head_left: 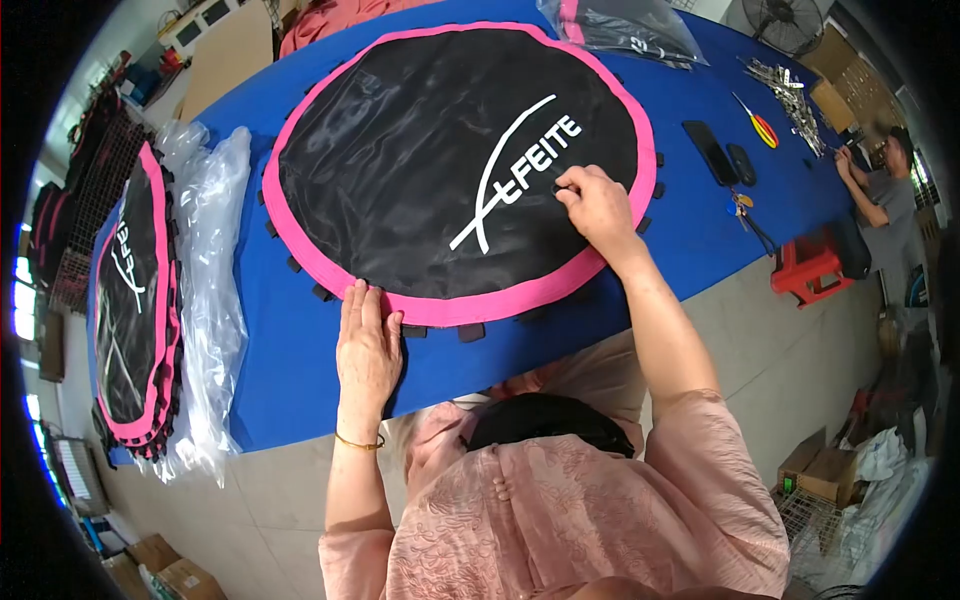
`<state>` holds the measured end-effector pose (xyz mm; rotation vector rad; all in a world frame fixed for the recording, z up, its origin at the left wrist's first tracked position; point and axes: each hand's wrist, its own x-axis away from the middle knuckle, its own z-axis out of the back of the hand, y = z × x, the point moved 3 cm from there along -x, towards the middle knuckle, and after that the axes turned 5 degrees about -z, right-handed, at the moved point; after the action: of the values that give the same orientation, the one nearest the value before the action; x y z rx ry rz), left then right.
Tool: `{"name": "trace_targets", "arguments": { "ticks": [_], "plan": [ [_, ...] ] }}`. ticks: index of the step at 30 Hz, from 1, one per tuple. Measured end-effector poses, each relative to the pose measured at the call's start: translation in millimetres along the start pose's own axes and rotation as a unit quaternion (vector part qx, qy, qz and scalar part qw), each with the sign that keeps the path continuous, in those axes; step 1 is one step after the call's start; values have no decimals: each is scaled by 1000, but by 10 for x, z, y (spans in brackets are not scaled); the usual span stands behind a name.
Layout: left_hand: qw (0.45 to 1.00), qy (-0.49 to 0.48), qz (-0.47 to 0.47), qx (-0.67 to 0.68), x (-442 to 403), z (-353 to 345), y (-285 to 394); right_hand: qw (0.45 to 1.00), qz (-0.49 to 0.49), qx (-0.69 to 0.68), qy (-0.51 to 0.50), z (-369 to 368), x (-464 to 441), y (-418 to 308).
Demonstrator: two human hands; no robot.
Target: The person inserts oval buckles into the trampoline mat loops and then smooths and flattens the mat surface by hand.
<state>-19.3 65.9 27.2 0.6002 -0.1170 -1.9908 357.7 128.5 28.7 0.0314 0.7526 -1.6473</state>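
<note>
A round black mesh mat (pixel 400 170) with a pink border and white lettering lies flat on the blue table cover (pixel 290 390). Black tabs stick out around its rim. My left hand (pixel 368 345) rests flat on the pink border at the near left, fingers stretched out. Over the right part of the mat, beside the lettering, my right hand (pixel 597 205) is closed in a pinch; a small dark bit shows at the fingertips, too small to name.
Further mats (pixel 135 300) and clear plastic bags (pixel 215 290) lie at the left. A bagged item (pixel 625 30) is at the back. At the right are a phone (pixel 710 152), yellow-red snips (pixel 762 130), metal pieces (pixel 790 100), a red stool (pixel 810 268) and another person (pixel 890 200).
</note>
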Motion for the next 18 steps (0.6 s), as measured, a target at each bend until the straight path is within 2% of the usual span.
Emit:
{"name": "trace_targets", "arguments": {
  "ticks": [10,12,14,16,18],
  "plan": [
    [1000,-17,15,-10,67,-150,40,999,35,-31,-24,-433,65,-583],
    [998,-28,49,-26,65,-110,117,998,38,-40,-19,-384,105,-491],
    [998,-31,52,-20,78,-149,118,1000,11,13,-25,-257,129,-305],
    [997,-28,34,-62,85,-163,166,999,9,30,15,-89,131,-52],
    [998,-25,31,-56,94,-195,144,999,-30,29,13,102,109,205]
  ]
}}
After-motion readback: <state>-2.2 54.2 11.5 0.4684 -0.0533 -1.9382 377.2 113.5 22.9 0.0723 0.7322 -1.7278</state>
